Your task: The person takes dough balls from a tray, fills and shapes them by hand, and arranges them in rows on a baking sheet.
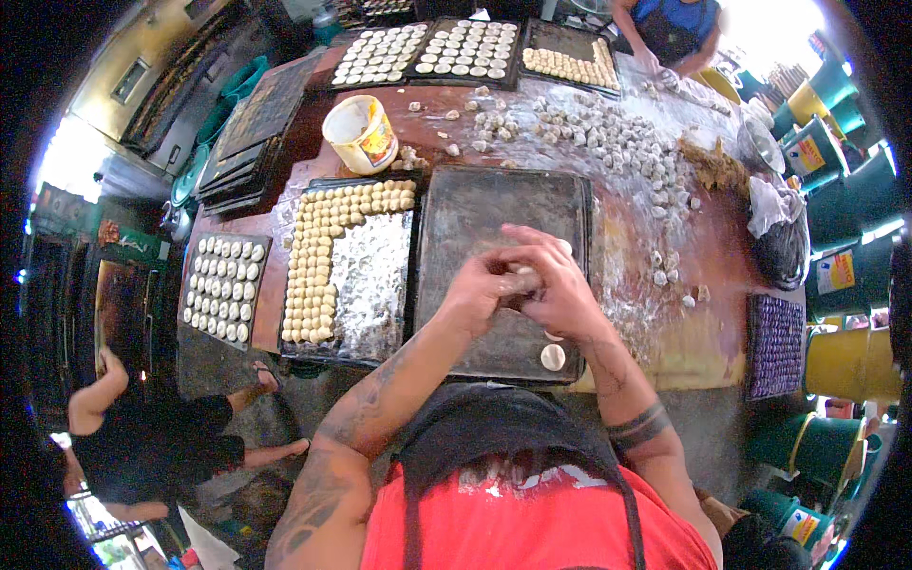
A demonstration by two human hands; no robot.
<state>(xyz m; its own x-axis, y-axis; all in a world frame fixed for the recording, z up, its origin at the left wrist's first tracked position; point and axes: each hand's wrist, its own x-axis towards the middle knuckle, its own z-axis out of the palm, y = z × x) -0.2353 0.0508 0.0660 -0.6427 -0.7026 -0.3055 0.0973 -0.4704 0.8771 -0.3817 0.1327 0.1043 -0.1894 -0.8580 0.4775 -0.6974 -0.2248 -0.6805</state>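
Left hand (483, 282) and right hand (556, 285) pressed together around a small dough piece (523, 277), held just above the dark empty baking tray (475, 218). One flattened dough round (552, 357) lay on that tray's near edge. Left of the tray, a floured tray (375, 275) edged with dough balls; beyond it, a cream tub (361, 133)

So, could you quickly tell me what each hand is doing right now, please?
Left hand: closed around a dough piece, shared with the right.
Right hand: cupped over the same dough piece.
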